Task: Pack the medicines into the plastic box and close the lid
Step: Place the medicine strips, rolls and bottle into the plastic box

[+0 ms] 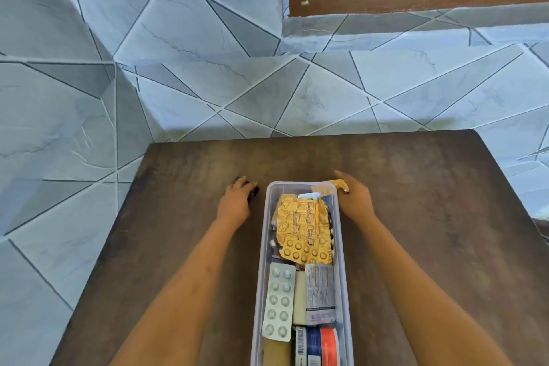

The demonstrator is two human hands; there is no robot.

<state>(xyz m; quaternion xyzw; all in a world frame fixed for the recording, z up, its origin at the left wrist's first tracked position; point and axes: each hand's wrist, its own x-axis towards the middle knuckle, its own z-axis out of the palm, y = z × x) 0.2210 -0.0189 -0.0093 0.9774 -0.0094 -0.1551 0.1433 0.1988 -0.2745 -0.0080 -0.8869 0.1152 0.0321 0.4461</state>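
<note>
Fingers of the right hand (355, 199) pinch a light, crinkly gold foil strip (340, 184) at the clear plastic box's (341, 235) far-right corner; left hand (236, 200) curls over something dark on the brown counter (416, 217).

A dark brown table (416, 217) is filling the lower frame, carrying a clear plastic box (341, 246) at centre (packed with medicines) and possibly a small dark object (254, 191) left of it.

Print on the foil sachet (319, 285), yellow strip (300, 223) and barcoded carton (318, 345), none legible
</note>
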